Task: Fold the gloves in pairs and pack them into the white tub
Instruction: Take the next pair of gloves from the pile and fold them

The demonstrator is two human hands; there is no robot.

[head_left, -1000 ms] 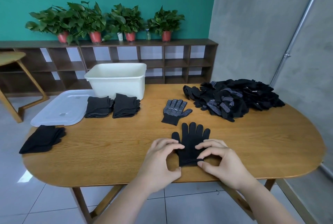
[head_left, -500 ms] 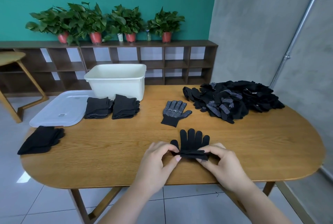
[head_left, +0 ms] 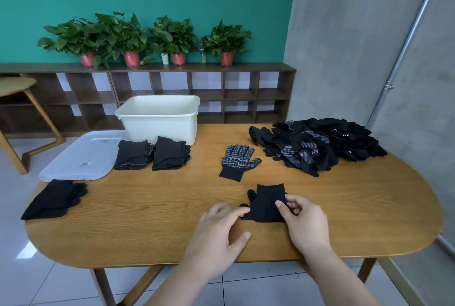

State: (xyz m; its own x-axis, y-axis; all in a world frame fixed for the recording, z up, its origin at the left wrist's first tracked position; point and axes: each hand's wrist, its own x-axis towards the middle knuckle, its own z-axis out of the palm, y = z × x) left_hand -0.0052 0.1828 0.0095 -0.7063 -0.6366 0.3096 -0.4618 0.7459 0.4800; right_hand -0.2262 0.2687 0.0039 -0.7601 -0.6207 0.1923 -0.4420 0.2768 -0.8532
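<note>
Folding is shown at which stage, and where is the work placed? — Student

Fig. 1. The folded glove (head_left: 267, 203) is laid on the table (head_left: 147, 212) near the front edge, with the cuff turned over towards the far side; whether one layer or a pair is doubled cannot be told. Its right edge is pinched by the right hand (head_left: 305, 222), thumb on top and fingers curled against the side. Its near-left corner is touched by the fingertips of the left hand (head_left: 219, 229), whose fingers are relaxed and whose thumb is held apart from them; nothing is gripped there. — Tutor

What is found around it, and what may go wrong? — Student

Just beyond, a dotted glove (head_left: 237, 161) is laid flat, dotted side up, apart from the fold. Farther right a heap of loose gloves (head_left: 320, 145) is seen; farther left, two folded stacks (head_left: 152, 155) are set in front of the white tub (head_left: 160, 126), beside its lid (head_left: 78, 158). Two faults are to be expected. The knit may spring open if the pinch is released before the fold is pressed flat. If the dotted glove is the mate, the pair may be left split should the bundle be carried off alone. — Tutor
</note>
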